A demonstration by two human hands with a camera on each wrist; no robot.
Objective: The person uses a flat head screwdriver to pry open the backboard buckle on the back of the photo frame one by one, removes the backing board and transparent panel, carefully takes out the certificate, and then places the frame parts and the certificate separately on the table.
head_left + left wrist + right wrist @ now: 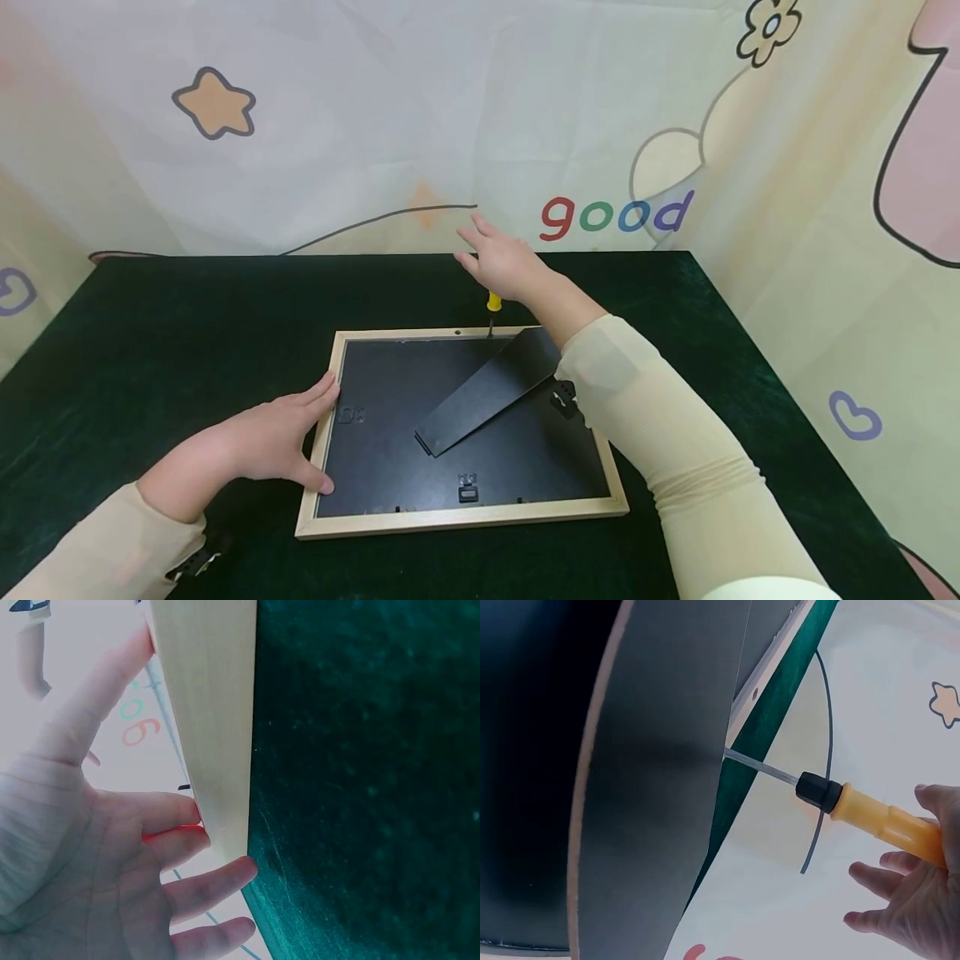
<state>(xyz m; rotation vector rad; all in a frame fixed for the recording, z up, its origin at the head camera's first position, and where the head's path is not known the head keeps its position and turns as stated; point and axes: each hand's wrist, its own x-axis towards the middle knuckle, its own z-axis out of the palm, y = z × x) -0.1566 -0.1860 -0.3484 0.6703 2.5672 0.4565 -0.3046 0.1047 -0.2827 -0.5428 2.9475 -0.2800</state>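
A picture frame [465,524] with a light wooden rim lies back side up, its black backing board [390,375] showing. A black easel leg [483,400] slants across the board. At the frame's left side, my left hand [273,437] rests with fingers spread, thumb and fingertips touching the wooden rim [214,712]. A screwdriver with a yellow handle [885,823] stands upright at the far rim, its tip hidden behind the leg in the right wrist view. Over the handle's top is my right hand [506,262], palm against its end, fingers extended and apart.
The frame lies on a dark green cloth-covered table [187,333]. A hanger tab [468,492] sits near the board's near edge, another [350,415] at its left. Behind the table hangs a printed cloth backdrop [360,108] with the word "good".
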